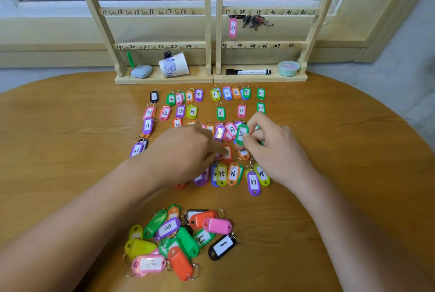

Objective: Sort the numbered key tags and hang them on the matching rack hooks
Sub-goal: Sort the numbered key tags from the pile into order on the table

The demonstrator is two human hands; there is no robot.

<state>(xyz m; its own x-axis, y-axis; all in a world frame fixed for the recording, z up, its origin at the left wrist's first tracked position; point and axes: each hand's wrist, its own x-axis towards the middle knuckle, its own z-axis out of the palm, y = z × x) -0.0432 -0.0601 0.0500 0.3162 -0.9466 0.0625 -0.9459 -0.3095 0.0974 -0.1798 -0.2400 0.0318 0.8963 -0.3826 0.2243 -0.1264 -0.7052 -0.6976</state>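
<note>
Green tag (241, 133), right hand (275, 150), table (353, 141) centre

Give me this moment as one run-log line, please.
stage: sorting on table; right hand: pinches green tag; left hand: touches red tag; rack: tag 37 hung

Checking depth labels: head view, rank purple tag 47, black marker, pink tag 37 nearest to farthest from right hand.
1. Purple tag 47, on the table by the right hand.
2. Black marker, on the rack base.
3. Pink tag 37, hanging from the rack.
</note>
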